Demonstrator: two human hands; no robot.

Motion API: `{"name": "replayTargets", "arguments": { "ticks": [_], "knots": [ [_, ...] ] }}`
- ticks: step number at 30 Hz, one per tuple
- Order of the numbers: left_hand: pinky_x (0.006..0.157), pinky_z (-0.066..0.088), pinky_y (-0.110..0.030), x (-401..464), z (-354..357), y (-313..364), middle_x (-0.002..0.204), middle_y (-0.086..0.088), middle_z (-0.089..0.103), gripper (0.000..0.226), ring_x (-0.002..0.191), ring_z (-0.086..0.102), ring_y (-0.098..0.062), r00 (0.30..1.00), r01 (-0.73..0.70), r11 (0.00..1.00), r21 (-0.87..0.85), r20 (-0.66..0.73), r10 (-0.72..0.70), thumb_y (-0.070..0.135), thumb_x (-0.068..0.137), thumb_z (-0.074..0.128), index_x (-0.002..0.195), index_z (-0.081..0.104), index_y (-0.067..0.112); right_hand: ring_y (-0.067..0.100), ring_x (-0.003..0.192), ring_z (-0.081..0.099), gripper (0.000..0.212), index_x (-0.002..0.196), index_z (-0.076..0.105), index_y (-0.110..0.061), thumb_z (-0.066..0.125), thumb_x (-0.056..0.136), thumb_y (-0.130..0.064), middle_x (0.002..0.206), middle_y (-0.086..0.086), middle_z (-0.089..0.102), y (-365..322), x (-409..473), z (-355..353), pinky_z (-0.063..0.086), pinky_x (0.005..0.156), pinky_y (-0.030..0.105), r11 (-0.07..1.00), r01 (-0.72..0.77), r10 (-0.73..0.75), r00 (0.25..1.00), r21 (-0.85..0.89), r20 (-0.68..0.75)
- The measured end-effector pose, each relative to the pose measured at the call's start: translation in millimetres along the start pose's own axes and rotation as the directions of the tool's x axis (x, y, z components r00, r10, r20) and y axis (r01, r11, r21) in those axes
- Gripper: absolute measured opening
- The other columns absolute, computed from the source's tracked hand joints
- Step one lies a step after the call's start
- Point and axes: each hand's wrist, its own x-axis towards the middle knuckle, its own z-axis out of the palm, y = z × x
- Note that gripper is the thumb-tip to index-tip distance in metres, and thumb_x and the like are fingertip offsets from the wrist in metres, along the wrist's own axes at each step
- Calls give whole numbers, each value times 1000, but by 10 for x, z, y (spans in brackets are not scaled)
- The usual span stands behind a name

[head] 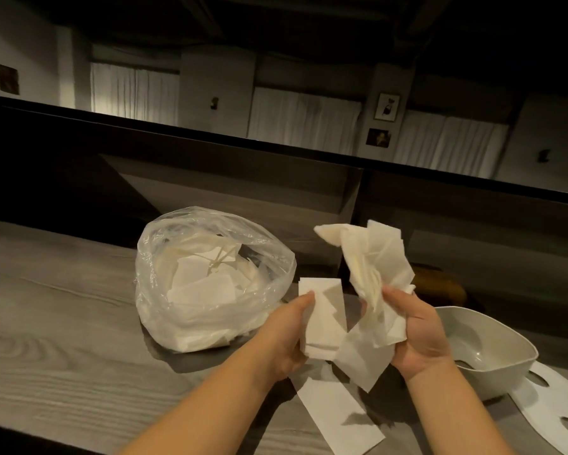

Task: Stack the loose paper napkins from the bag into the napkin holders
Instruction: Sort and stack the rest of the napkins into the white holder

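Observation:
A clear plastic bag [210,280] lies open on the grey wooden counter [62,323], with several loose white napkins inside. My left hand [285,336] grips a small flat stack of folded napkins [322,316] just right of the bag. My right hand [420,333] holds a loose, crumpled bunch of napkins [374,267] that fans upward above the counter. A single flat napkin [338,412] lies on the counter beneath both hands. A white bowl-shaped napkin holder [492,343] stands at the right, just beyond my right hand.
A flat white sheet with oval cut-outs [545,408] lies under the holder at the right edge. A dark raised ledge [276,149] and shelf compartments run behind the counter. A brown rounded object [443,284] sits behind my right hand.

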Motion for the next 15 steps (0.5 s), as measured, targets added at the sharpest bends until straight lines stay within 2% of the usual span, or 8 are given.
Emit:
{"name": "replayTargets", "arguments": {
  "ticks": [2, 3, 5, 8, 12, 15],
  "knots": [
    [78, 56, -45, 13, 2, -19, 112, -15, 71, 31, 102, 68, -33, 996, 76, 996, -39, 56, -74, 32, 100, 54, 127, 57, 16, 24, 62, 73, 39, 107, 63, -17, 60, 68, -15, 78, 7, 75, 22, 4, 3, 57, 47, 35, 999, -41, 41, 999, 7, -6],
    [86, 56, -48, 30, 15, -21, 116, -16, 71, 35, 106, 67, -35, 991, 93, 993, -79, 106, -85, 32, 101, 52, 130, 58, 13, 29, 71, 74, 43, 112, 63, -16, 61, 69, -12, 86, 10, 76, 53, 12, 1, 58, 51, 38, 994, -98, 98, 995, -48, 2],
    [97, 51, -51, 59, 25, -12, 120, -18, 69, 35, 111, 66, -37, 987, 32, 985, -170, 160, -4, 29, 100, 53, 128, 62, 9, 39, 92, 70, 53, 123, 60, -14, 65, 72, -3, 106, 18, 72, 135, 28, 9, 58, 63, 44, 948, -221, 221, 975, -228, -24],
    [86, 57, -50, 119, -11, 35, 117, -16, 71, 32, 108, 68, -35, 981, -107, 949, -297, 122, 149, 26, 102, 50, 128, 62, 13, 38, 99, 62, 42, 117, 56, -19, 66, 82, 1, 111, 17, 64, 192, 45, 24, 53, 68, 45, 873, -270, 229, 962, -407, -148],
    [83, 58, -52, 134, -29, 86, 121, -14, 69, 42, 109, 67, -36, 982, -133, 879, -458, 61, 181, 44, 103, 41, 135, 56, 21, 36, 98, 60, 33, 105, 56, -22, 65, 85, 2, 108, 15, 62, 187, 55, 48, 51, 71, 45, 858, -283, 226, 957, -429, -180],
    [88, 55, -53, 104, -27, 109, 116, -14, 71, 36, 106, 69, -36, 981, -145, 885, -442, 55, 188, 45, 101, 46, 122, 61, 20, 37, 102, 60, 36, 112, 56, -22, 66, 85, 0, 112, 15, 62, 193, 52, 62, 52, 77, 48, 830, -311, 253, 950, -463, -185]
  ]
}}
